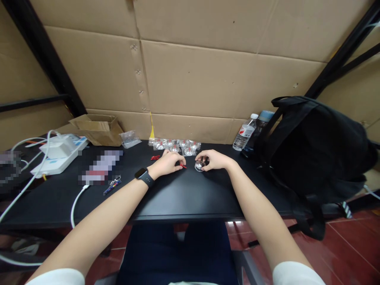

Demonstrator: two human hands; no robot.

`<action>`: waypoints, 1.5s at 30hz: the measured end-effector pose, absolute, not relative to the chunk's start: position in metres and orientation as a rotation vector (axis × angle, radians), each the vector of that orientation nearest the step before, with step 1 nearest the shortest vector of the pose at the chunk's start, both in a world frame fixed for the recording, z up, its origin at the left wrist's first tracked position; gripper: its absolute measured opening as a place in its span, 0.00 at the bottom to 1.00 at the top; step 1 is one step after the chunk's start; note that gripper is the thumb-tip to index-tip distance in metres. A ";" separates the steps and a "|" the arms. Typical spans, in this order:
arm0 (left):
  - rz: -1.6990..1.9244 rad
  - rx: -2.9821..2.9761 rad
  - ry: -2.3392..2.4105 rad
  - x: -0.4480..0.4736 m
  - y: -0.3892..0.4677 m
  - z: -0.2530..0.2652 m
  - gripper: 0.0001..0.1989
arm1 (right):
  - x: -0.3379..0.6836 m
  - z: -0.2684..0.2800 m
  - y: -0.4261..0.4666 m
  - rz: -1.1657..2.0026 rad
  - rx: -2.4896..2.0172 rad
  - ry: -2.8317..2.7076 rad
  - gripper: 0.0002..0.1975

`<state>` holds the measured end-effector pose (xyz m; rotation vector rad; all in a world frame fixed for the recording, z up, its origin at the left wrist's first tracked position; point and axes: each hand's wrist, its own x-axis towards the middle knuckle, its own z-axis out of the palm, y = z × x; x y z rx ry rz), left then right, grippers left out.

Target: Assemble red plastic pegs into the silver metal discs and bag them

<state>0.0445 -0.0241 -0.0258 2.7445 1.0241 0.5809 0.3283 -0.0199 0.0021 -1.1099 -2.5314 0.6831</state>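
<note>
My left hand [170, 162], below a dark wristwatch, is low over the black table [190, 194] with its fingertips closed on a small thin red strip [183, 166]. To its right, my right hand [214, 160] curls its thumb and fingers round a round, shiny, silvery disc-like thing [200, 165] that rests on the table. Its exact kind is too small to tell. Just behind my hands lie several small clear packets [189, 151], each with something shiny and a bit of red. A little pile of red strips [154, 157] sits left of my left hand.
At left are a white power strip [61, 158] with cables, a blurred-out phone-like thing [102, 168], a keyring [113, 185], an open cardboard box [99, 130] and a clear plastic bag [130, 139]. A water bottle [245, 133] and a black backpack [314, 150] stand at right. Cardboard [192, 83] walls the back.
</note>
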 end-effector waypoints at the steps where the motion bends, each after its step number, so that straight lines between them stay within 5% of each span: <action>1: 0.577 2.737 1.025 0.045 -0.024 -0.026 0.06 | 0.328 0.003 -0.020 0.679 -1.108 -2.525 0.24; 21: 0.516 2.818 1.106 0.050 -0.033 -0.032 0.11 | 0.324 0.005 -0.025 0.670 -1.057 -2.485 0.22; 45: 1.156 2.589 1.378 0.054 -0.041 -0.013 0.10 | 0.279 -0.013 -0.032 0.844 -0.853 -1.906 0.25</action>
